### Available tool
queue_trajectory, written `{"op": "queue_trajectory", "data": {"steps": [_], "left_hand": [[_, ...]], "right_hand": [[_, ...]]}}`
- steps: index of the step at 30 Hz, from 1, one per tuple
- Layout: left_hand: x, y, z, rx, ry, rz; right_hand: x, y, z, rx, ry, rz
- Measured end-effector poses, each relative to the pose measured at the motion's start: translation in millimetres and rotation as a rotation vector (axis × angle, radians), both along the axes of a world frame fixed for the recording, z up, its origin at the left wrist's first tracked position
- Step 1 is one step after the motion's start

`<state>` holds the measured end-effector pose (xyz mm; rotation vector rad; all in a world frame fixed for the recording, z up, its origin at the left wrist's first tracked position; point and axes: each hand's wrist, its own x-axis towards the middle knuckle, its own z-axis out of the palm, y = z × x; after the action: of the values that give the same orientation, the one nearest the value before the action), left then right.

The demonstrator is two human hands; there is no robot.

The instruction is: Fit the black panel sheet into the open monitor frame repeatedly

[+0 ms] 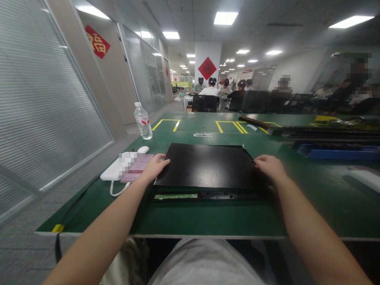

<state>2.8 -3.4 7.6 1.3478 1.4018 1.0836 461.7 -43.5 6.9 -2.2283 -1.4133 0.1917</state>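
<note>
A flat black panel lies on the green table in front of me, with a strip of green circuit board showing along its near edge. My left hand grips the panel's left edge, fingers curled over it. My right hand holds the right edge the same way, fingers bent down on the side.
Left of the panel lie a phone on a white power bank, a white cable, and a small white mouse. A water bottle stands behind. A blue tray and dark parts sit at right. Several people sit at far desks.
</note>
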Motion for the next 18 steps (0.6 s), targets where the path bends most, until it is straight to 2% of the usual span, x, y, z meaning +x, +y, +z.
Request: {"op": "queue_trajectory", "data": {"steps": [8, 18], "left_hand": [[2.4, -3.3, 5.0, 0.012, 0.058, 0.032], [-3.9, 5.0, -5.9, 0.035, 0.045, 0.008]], "right_hand": [[-1.3, -1.1, 2.1, 0.007, -0.008, 0.008], [-5.2, -4.2, 7.1, -0.029, 0.014, 0.006]]}}
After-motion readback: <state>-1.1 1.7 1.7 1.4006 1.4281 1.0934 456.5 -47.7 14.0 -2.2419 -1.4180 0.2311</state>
